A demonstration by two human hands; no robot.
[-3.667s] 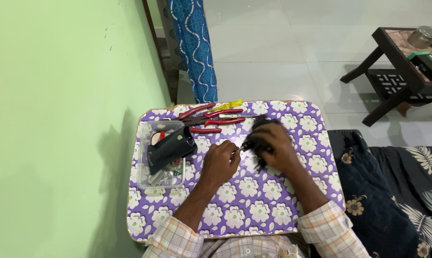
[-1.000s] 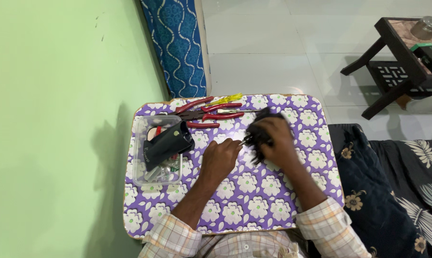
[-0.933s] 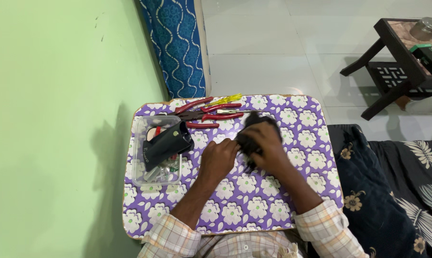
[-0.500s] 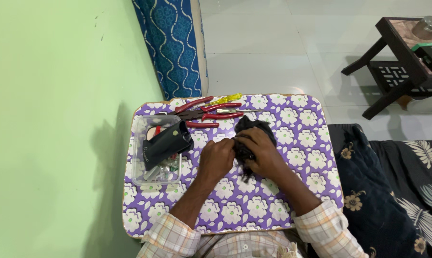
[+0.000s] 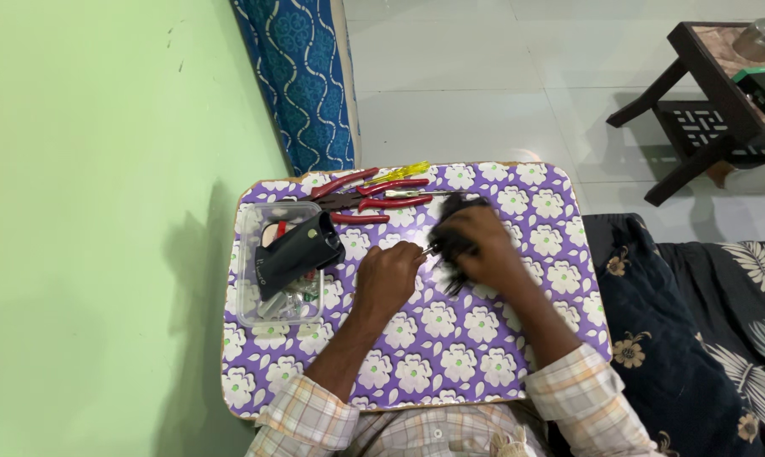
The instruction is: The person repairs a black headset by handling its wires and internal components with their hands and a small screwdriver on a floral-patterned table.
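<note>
- Right hand (image 5: pixel 484 245) closed around a blurred black device (image 5: pixel 452 241), long axis unclear
- Left hand (image 5: pixel 388 275) pinches a thin metal tool (image 5: pixel 427 250), pointing right into the device

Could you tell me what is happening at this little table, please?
A person in a checked shirt sits at a small table with a purple flowered cloth. The right hand grips a small black object, blurred, while the left hand holds a thin metal tool against it. Red-handled pliers lie along the far edge, beside a clear plastic box carrying a black pouch-like item.
</note>
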